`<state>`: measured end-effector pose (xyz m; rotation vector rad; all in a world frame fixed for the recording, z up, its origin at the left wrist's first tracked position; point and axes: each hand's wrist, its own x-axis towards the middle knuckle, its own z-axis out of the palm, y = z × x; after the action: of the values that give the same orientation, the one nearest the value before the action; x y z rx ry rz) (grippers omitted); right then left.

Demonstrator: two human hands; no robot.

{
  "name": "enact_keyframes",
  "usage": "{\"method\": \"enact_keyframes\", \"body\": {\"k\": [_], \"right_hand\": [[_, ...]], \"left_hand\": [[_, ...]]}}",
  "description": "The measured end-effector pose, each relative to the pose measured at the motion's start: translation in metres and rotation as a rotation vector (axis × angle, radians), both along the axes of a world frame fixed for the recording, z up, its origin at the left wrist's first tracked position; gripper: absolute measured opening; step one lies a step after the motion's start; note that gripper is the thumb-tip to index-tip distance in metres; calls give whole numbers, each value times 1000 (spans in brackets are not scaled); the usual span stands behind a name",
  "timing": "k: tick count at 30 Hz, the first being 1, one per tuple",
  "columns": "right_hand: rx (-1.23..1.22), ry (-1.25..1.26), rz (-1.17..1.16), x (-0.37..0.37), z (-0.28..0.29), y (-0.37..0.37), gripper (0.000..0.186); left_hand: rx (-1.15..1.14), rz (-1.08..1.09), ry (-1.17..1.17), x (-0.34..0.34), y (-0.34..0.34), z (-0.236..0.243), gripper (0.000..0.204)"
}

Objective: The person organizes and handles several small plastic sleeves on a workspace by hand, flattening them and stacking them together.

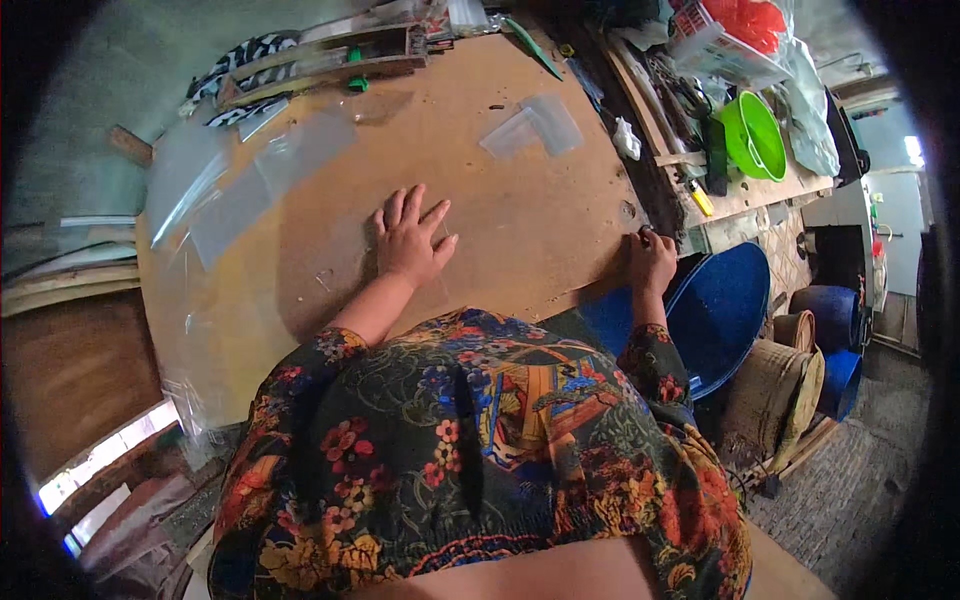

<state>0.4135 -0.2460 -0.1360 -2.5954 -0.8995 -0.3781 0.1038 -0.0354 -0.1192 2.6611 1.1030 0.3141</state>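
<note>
My left hand (pixel 410 240) lies on the brown tabletop (pixel 520 235) with its fingers spread apart. A faint, thin clear edge shows by its thumb; I cannot tell what it belongs to. At the table's right edge, my right hand (pixel 652 262) is closed, fingers curled in. Something small and dark shows at its fingertips, too hidden to name. Left of my left hand, clear plastic sheets (pixel 235 215) overlap on the table. Farther off, two smaller translucent plastic pieces (pixel 552 124) lie flat.
A wooden frame (pixel 330 70) sits at the far left. On the right shelf stand a green basin (pixel 752 136), a yellow-handled tool (pixel 700 198) and a basket (pixel 730 40) with red contents. Below the right edge are a large blue tub (pixel 722 320) and several barrels (pixel 765 395).
</note>
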Motion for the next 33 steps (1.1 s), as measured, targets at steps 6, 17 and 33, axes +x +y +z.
{"method": "enact_keyframes", "body": {"k": [6,17,33], "right_hand": [[95,140,15,15,-8,-1,13],[209,347,732,-114,25,105,9],[135,352,879,-152,2,138,9]], "left_hand": [[2,4,1,0,0,-1,49],[17,7,-53,-3,1,-3,49],[-46,18,-55,-3,0,0,59]]}}
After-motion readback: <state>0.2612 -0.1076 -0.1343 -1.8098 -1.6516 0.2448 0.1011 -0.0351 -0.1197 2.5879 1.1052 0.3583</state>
